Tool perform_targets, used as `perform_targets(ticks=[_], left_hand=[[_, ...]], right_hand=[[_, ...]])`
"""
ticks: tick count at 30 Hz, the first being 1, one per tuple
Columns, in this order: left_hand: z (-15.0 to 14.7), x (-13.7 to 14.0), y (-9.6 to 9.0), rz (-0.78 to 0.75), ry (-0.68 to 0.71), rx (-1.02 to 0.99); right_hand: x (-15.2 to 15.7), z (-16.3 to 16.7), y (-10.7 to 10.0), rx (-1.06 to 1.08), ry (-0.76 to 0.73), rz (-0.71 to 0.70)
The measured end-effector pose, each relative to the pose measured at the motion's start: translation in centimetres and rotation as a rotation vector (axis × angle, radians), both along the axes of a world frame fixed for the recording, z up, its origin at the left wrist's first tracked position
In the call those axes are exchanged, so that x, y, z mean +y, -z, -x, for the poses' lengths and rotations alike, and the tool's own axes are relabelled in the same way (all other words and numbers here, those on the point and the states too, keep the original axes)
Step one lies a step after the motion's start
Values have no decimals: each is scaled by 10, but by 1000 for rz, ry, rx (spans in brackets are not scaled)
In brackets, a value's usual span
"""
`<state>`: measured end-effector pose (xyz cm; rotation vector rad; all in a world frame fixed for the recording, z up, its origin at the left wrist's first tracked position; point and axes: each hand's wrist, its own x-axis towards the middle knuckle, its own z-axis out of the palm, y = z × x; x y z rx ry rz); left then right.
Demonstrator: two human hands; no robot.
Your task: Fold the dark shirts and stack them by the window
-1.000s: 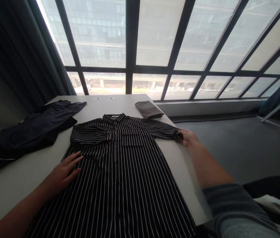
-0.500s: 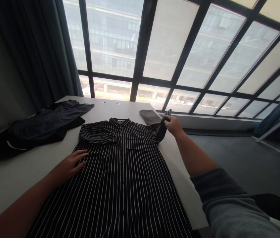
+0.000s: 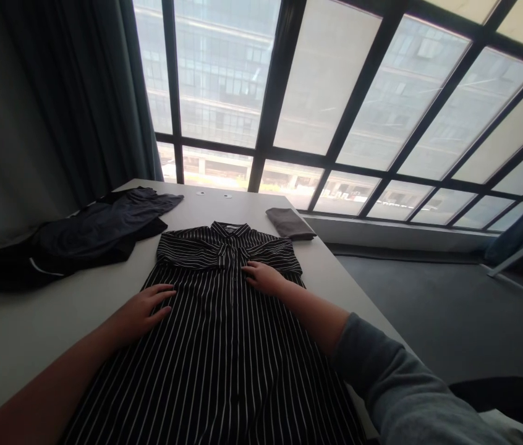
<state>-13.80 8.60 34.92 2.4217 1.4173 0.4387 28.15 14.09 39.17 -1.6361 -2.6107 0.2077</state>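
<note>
Striped cloth sleeve [image 3: 276, 251] now folded inward

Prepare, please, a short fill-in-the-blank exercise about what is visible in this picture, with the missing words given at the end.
1. The black shirt is not plain but ______ in pattern.
2. Both ______ of the shirt are folded inward across its front.
3. In the picture, the folded grey-brown cloth lies to the ______ of the shirt's collar.
4. At the picture's left side, a dark ______ hangs beside the window.

Missing words: striped; sleeves; right; curtain.
</note>
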Motion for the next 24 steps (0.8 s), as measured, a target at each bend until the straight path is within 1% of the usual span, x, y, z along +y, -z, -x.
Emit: perform_targets(ticks=[4, 7, 12, 16, 18, 22, 24], left_hand=[[-1, -1, 3, 10, -5, -1], [-2, -1, 2, 23, -6, -6], [-4, -4, -6, 49, 0, -12], [-5, -6, -8, 49, -10, -5], [-6, -7, -8, 54, -11, 11], [-8, -9, -12, 76, -8, 52], [-9, -10, -15, 77, -7, 57]], right_hand=[[5, 5, 3, 18, 75, -52], [11, 12, 2, 22, 120, -63], [17, 22, -3, 46, 141, -112], [13, 31, -10, 89, 120, -157], [8, 35, -11, 108, 76, -129], [1, 37, -9, 97, -45, 20], [1, 36, -7, 105, -71, 53]])
